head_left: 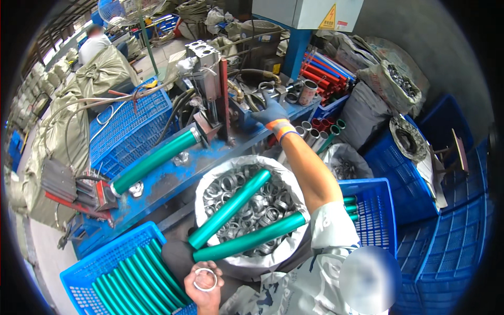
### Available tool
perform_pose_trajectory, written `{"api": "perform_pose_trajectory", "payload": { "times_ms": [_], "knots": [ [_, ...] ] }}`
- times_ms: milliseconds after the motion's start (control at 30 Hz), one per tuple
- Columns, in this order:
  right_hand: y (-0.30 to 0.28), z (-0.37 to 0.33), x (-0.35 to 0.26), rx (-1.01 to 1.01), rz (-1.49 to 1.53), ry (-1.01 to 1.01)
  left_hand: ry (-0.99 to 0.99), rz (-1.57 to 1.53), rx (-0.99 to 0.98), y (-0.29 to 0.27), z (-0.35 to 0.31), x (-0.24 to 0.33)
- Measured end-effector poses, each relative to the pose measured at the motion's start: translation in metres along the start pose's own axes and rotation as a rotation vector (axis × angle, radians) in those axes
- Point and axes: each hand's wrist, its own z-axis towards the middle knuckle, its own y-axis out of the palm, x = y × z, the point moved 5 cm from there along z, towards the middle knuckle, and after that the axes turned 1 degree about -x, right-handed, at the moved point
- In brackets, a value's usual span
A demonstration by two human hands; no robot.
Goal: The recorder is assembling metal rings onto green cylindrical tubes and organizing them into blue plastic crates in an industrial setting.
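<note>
My left hand point(203, 291), bare, is closed on a pale metal ring point(205, 280) at the lower middle. My right hand point(272, 111), in a dark glove with an orange cuff, reaches far over the blue bench point(152, 197). Its fingers look spread beside metal parts; whether they touch one is unclear. Left of it, a green metallic tube point(156, 161) lies slanted between the two end fixtures of a machine point(206, 79). Two more green tubes, one upper point(230, 209) and one lower point(252, 237), rest on a white sack point(202, 184) full of metal rings point(270, 214).
A blue crate point(79, 273) of green tubes stands at lower left, another blue crate point(386, 210) at right. Red and blue tubes point(320, 73) are stacked past the bench. An electrical box point(325, 13) hangs above. A person point(94, 46) sits far left.
</note>
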Motion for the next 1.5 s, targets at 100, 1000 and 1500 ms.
{"api": "perform_pose_trajectory", "payload": {
  "times_ms": [100,1000,1500],
  "knots": [
    [-0.03,-0.012,0.04,0.165,0.064,-0.142,-0.129,-0.064,-0.029,0.011,0.012,-0.018],
    [-0.046,-0.502,-0.067,-0.67,0.242,-0.41,0.511,0.077,0.127,-0.002,-0.058,0.095],
    [-0.031,-0.595,-0.09,-1.224,0.433,-0.105,0.522,0.324,-0.101,-0.011,-0.06,0.106]
  ]
}}
